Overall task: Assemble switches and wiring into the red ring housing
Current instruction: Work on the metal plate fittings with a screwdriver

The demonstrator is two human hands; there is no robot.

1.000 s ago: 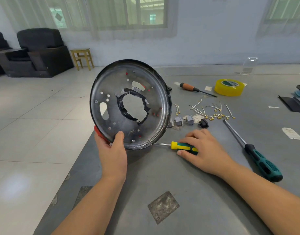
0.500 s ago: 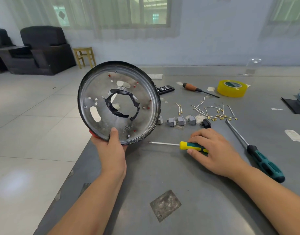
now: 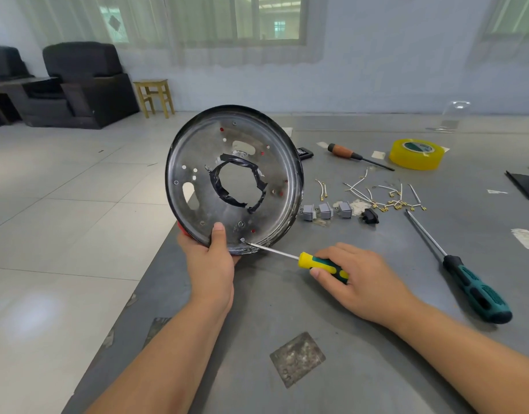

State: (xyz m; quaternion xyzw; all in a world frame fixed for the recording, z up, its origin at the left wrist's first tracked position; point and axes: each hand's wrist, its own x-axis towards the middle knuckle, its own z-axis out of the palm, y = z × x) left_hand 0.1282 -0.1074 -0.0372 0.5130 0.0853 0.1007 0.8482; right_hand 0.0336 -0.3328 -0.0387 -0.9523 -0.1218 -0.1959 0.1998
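- The right hand (image 3: pixel 365 279) has lifted the yellow-green screwdriver (image 3: pixel 320 262) off the tabletop (image 3: pixel 376 369) and swung its tip to a screw (image 3: pixel 242 239) near the lower rim of the housing (image 3: pixel 234 180), where a second ago the tool lay flat under the fingers.
- The right hand's fingers are curled round the screwdriver's handle, the shaft pointing left and slightly up.
- The left hand (image 3: pixel 211 264) grips the housing by its bottom edge, thumb pressed on the metal face, holding it tilted upright over the tabletop's left edge; a sliver of red shows beside the palm.
- Black tape rings the housing's centre hole.
- Behind it on the tabletop sit grey switches (image 3: pixel 326 210), a small black part (image 3: pixel 369 216) and a scatter of short wires (image 3: pixel 385 195).
- A long teal screwdriver (image 3: pixel 466 279) lies to the right, a wooden-handled one (image 3: pixel 357 155) and a yellow tape roll (image 3: pixel 417 153) farther back.
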